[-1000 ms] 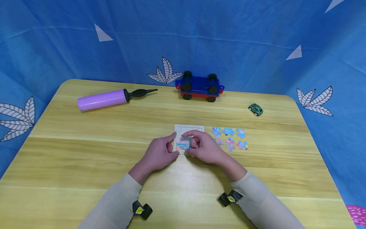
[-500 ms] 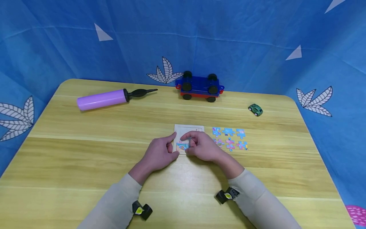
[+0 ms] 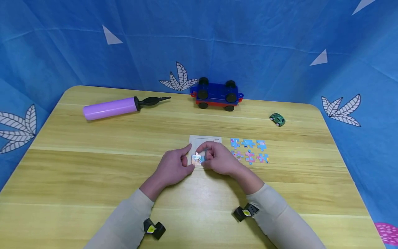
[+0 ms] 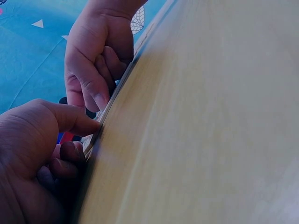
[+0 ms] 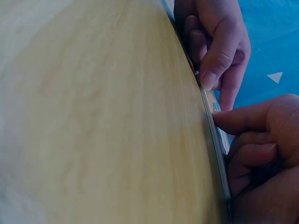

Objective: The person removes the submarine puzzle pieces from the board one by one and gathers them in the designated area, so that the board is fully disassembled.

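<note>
A pale, square puzzle tray (image 3: 214, 138) lies mid-table with printed jigsaw pieces in its lower left corner. My left hand (image 3: 174, 166) grips the tray's left side, thumb at the bottom edge and index finger higher up. My right hand (image 3: 222, 159) reaches over the tray and pinches a jigsaw piece (image 3: 196, 159), index fingertip at its top tab and thumb near the bottom edge. That piece catches the light. The right hand covers much of the tray. In the left wrist view, the left thumb presses the tray edge, with the right hand (image 4: 100, 60) just beyond.
Several loose jigsaw pieces (image 3: 249, 156) lie in two rows right of the tray. Farther back are a purple hand pump (image 3: 110, 108), blue and red toy wagon bases (image 3: 217, 91) stacked wheels-up, and a green toy car (image 3: 277, 119). A blue cloth hangs behind the table.
The right hand and forearm have shifted slightly left. The pinched jigsaw piece has turned or tilted and now reflects more light. My left hand and the tray stay in place.
</note>
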`<state>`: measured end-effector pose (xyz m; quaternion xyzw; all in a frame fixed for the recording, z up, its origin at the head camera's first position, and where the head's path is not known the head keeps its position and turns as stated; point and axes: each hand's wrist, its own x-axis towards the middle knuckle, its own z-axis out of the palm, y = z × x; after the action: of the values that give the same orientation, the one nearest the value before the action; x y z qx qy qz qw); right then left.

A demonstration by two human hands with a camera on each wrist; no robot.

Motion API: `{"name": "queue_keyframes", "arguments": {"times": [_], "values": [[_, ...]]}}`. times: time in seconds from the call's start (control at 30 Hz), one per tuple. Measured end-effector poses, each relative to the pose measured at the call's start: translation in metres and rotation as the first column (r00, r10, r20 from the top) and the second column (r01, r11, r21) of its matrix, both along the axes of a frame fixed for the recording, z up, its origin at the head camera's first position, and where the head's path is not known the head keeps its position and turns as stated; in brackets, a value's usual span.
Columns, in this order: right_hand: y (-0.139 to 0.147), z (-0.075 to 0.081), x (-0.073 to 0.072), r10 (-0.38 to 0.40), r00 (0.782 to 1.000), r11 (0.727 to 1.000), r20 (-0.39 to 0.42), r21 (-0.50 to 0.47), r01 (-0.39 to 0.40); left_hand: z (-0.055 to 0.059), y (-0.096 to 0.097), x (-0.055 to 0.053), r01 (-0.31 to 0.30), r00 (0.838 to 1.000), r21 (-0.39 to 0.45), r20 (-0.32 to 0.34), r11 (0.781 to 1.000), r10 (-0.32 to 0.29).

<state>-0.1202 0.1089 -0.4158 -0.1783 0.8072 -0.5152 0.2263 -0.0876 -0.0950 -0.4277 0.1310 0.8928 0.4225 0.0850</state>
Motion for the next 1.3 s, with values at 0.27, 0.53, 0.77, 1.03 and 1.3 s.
{"name": "queue_keyframes", "arguments": {"times": [0.27,0.53,0.77,1.03,1.3], "values": [[0.0009,-0.0003,0.0004,-0.029,1.000,1.000,0.004,0.012,0.029,-0.0002,0.0004,-0.0001,-0.004,1.000,-0.001,0.002,1.000,0.004],[0.0008,-0.0008,0.0010,-0.043,0.999,0.998,0.005,0.035,0.043,0.0007,0.0000,0.0005,-0.009,1.000,-0.003,0.017,1.000,0.009],[0.0019,-0.0011,0.0015,-0.063,0.998,0.996,-0.024,0.061,0.064,-0.0009,0.0002,-0.0006,-0.003,1.000,0.003,0.002,1.000,0.003],[0.0003,0.0019,0.0024,-0.065,0.995,0.990,-0.074,0.123,0.073,-0.0009,0.0001,-0.0010,-0.002,1.000,0.003,0.000,1.000,0.002],[0.0008,-0.0005,0.0046,-0.050,0.993,0.991,-0.110,0.121,0.064,-0.0005,0.0000,-0.0005,-0.004,1.000,0.006,0.004,1.000,0.004]]}}
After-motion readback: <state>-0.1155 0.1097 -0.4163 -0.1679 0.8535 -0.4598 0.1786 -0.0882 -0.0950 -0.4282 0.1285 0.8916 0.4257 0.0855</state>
